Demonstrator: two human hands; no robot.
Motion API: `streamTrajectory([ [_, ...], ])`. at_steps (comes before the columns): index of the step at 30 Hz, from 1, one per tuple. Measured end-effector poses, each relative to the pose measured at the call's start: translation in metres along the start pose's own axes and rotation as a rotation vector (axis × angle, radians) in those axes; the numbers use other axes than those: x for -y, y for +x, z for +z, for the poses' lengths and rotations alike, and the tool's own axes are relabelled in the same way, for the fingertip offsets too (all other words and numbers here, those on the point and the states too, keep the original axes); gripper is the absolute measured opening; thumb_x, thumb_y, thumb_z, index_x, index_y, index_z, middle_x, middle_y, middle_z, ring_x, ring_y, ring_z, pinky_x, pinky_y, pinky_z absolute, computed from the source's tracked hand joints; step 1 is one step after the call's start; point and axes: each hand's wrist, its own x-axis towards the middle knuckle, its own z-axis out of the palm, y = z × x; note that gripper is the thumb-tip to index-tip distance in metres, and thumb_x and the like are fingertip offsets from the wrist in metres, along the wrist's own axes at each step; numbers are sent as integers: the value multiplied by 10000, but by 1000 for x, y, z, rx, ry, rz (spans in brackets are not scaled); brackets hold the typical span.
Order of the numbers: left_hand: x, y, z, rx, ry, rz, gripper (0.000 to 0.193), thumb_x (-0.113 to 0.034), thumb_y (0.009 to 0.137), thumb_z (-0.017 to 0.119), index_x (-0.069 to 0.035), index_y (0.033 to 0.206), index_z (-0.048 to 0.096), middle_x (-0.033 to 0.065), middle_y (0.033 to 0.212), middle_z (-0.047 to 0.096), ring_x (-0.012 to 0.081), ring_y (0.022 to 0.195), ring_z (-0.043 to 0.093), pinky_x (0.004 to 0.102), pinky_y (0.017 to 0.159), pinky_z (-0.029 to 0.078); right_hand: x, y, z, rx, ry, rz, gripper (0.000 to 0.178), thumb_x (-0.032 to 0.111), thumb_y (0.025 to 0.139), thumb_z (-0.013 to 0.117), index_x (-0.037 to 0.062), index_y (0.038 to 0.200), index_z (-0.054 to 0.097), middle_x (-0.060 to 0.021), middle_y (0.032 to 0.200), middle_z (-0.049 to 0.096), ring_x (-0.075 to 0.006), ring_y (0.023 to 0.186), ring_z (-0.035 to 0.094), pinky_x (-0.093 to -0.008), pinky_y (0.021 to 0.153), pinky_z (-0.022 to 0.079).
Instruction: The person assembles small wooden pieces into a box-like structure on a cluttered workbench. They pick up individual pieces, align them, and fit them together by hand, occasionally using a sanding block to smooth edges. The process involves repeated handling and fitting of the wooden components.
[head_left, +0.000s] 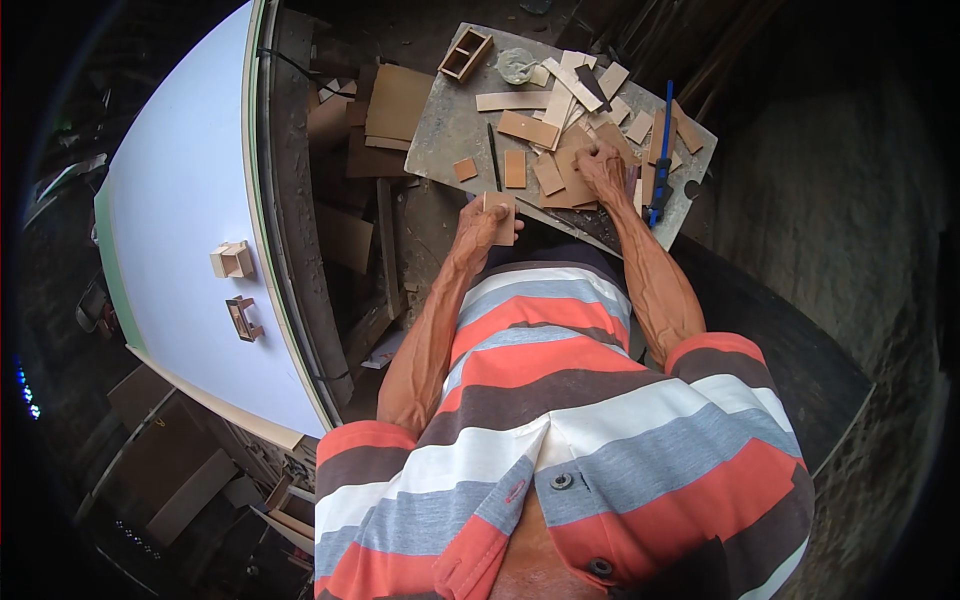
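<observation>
Small tan rectangular thin wood piece (498, 232): face up, held in left fingers (496, 211). Flat brown wood board (574, 182): lying on desk (440, 140), under right fingers (588, 158).

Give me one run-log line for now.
left hand: holding wood piece | right hand: at brown board | table: wood strips, small box

Wood pieces (528, 128) heaped on worktable (440, 140); box (465, 54) at far-left corner (container (515, 78) just right of it); second tabletop (190, 170) left.

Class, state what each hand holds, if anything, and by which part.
Left hand: a wood piece, thumb on its face, fingers behind. Right hand: hold cannot be told.
</observation>
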Motion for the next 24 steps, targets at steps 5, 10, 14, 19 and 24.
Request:
streamTrajectory([
  [5,13,19,14,64,-7,18,279,-85,883,476,27,1137,499,127,941,610,205,748,656,310,621,565,-21,-43,-2,54,415,149,323,123,803,581,-10,1095,613,-67,716,628,-113,612,569,-253,544,456],
  [10,29,37,34,-3,29,68,284,-98,819,469,39,1059,531,111,795,603,200,645,633,317,563,535,-13,-96,-33,194,534,181,381,20,791,554,-28,1166,603,-29,689,612,-84,550,532,-228,503,419],
  [14,34,46,47,47,158,93,271,-62,826,484,46,1064,560,133,854,624,205,699,631,297,623,523,-25,-119,-43,157,582,238,266,67,847,596,-7,1100,626,-10,700,616,-64,556,527,-215,496,408],
  [19,77,92,43,-77,337,336,350,-186,743,506,43,983,616,141,835,652,246,729,620,368,671,499,-60,-126,-44,150,547,199,188,96,845,672,-24,989,652,-17,732,630,-65,593,544,-207,526,422],
  [24,52,75,52,-184,460,427,319,-199,691,543,38,893,613,292,829,629,464,835,622,457,712,494,-67,-136,-52,146,504,162,209,96,818,707,-46,958,644,-39,751,646,-84,616,572,-209,551,441],
])
